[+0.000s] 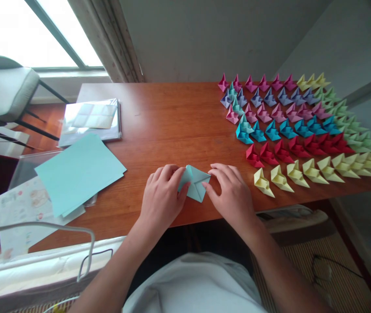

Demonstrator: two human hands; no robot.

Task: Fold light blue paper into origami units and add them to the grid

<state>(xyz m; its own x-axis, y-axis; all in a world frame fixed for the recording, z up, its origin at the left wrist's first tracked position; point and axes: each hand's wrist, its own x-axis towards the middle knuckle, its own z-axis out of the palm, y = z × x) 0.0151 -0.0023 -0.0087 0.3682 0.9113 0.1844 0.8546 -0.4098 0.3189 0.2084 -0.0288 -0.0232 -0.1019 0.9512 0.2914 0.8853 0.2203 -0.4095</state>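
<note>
White shirt cloth (192, 284) fills the bottom middle, with the wearer's two forearms reaching past it to the near edge of a brown wooden surface (172, 113). The left hand (167, 187) is closed on the left part of a folded mint paper (197, 180), thumb over it. The right hand (231, 187) has its thumb and forefinger at the paper's right side; whether they pinch it, I cannot tell. The piece lies between both hands, just inside the near edge.

To the left, a clear plastic sleeve (28, 167) is partly covered by mint sheets (79, 171); what it holds cannot be made out. Under those sheets, a printed page (17, 204) also shows. Behind them sits a glossy, flat pack (69, 111), a creased sheet (95, 116) resting on top.

Folded paper pieces (288, 130) stand in rows at the right: magenta, purple, pink, blue, red and pale yellow, with pale green along the far side and a few mint at the left ends.

Beyond are a grey wall (205, 39), a curtain (110, 39), a bright window (18, 34) and a pale-seated chair (7, 87).
</note>
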